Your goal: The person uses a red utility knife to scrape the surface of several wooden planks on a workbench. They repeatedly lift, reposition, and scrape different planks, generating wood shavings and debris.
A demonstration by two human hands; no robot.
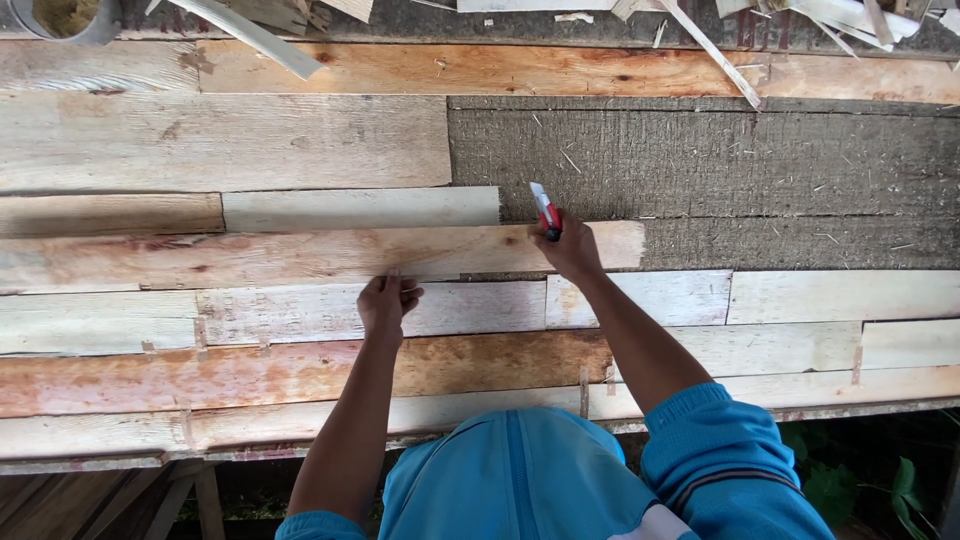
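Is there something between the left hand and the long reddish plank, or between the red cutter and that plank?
Nothing visible. The left hand rests its fingers on the reddish plank at its lower edge. The right hand holds the red cutter at the plank's upper edge, with no object between.

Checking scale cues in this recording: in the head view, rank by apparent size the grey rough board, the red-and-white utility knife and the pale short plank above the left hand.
1. Grey rough board, clearly largest.
2. Pale short plank.
3. Utility knife in the right hand, smallest.
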